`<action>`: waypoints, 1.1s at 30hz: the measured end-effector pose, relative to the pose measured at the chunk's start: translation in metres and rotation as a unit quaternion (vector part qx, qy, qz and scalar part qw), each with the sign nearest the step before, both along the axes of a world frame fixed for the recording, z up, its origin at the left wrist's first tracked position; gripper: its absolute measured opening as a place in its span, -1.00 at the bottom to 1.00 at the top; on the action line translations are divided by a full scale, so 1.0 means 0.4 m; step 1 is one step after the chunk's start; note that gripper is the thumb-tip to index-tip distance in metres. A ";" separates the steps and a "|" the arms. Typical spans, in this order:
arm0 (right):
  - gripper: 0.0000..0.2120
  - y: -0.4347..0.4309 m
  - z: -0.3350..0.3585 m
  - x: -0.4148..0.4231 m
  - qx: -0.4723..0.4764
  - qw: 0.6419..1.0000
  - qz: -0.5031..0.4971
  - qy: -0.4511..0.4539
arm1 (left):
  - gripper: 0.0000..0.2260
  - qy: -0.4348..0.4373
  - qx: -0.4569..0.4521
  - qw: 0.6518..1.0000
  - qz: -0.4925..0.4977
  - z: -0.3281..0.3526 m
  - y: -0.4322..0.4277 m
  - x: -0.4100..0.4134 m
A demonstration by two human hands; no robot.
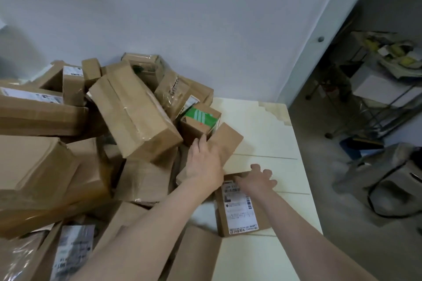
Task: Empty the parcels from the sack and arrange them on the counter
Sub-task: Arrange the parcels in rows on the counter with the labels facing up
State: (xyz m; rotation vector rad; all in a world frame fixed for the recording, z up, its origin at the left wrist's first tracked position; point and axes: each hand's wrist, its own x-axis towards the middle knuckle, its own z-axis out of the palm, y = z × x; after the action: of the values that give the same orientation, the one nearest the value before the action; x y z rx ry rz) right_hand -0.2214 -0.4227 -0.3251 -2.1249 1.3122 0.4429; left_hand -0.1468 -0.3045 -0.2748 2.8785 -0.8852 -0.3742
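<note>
A heap of brown cardboard parcels [134, 109] fills the left of the cream counter [262, 125]. My left hand [205, 162] lies on a plain brown parcel [228, 141] at the heap's right edge, fingertips reaching its far-left edge beside a small box with green tape [201, 118]. My right hand [258, 180] grips the far end of a flat parcel with a white shipping label [239, 210], its fingers curled over the edge. That parcel lies flat on the counter. A grey sack [388, 187] sits slumped on the floor to the right.
A white wall stands right behind the heap. The counter's right edge [303, 166] drops to a grey floor. A wire rack with a white box and bags [383, 80] stands at the far right. More labelled parcels [73, 248] lie at the bottom left.
</note>
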 end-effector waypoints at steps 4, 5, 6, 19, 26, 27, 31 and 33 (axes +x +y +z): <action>0.27 0.037 -0.040 -0.077 0.043 0.994 0.088 0.049 | -0.07 0.079 0.061 0.991 0.084 -0.078 0.010 -0.007; 0.31 0.052 -0.050 -0.088 0.038 0.993 0.101 0.051 | -0.05 0.069 0.057 0.992 0.087 -0.086 0.010 -0.009; 0.33 0.062 -0.067 -0.093 0.036 0.993 0.100 0.050 | -0.05 0.064 0.049 0.992 0.093 -0.089 0.005 -0.010; -0.10 -0.179 -0.037 -0.148 -0.124 0.969 -0.157 -0.148 | -0.18 0.063 -0.029 0.988 0.138 -0.096 -0.113 -0.015; 0.17 -0.171 -0.095 -0.105 -0.021 0.999 -0.013 -0.039 | -0.23 -0.014 -0.039 0.999 0.029 -0.112 -0.200 -0.056; 0.15 -0.187 -0.094 -0.103 -0.017 0.998 -0.018 -0.057 | -0.23 0.016 -0.067 0.996 0.051 -0.113 -0.199 -0.043; 0.07 -0.263 -0.070 -0.109 -0.017 0.994 -0.080 -0.076 | -0.30 0.184 -0.113 0.959 0.184 -0.141 -0.177 0.009; 0.03 -0.274 -0.062 -0.109 -0.026 0.990 -0.120 -0.062 | -0.29 0.291 -0.155 0.910 0.253 -0.158 -0.188 0.005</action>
State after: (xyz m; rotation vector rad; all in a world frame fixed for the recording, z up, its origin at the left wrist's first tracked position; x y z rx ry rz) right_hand -0.2650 -0.5322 -0.3498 -1.9682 1.4975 0.1757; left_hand -0.1448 -0.3797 -0.3381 2.3530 -0.0774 -0.8679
